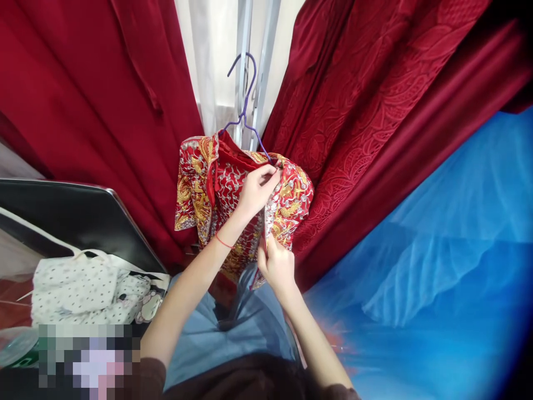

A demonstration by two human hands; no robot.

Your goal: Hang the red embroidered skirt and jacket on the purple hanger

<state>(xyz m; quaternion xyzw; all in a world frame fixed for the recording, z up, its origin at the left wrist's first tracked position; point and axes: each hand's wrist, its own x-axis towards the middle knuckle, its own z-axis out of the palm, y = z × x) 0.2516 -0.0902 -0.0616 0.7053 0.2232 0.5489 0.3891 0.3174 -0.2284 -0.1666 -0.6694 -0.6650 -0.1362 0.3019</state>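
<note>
Red embroidered jacket (229,189) on purple hanger (244,113) | left hand (256,194) pinching neckline (259,157), right hand (278,268) gripping front edge (268,215) | risk: uneven tugging could slip shoulder (297,178) off hanger

Red curtains (375,122), metal uprights (265,50) between, blue fabric (441,239) right

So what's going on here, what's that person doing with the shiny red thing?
A person is using both hands on a red garment covered in gold and silver patterns. It's on a purple hanger, whose hook sticks up above it. The left hand pinches the garment near the neck, beside the hanger, while the right hand grips an edge lower down. Red curtains hang on both sides.
</note>
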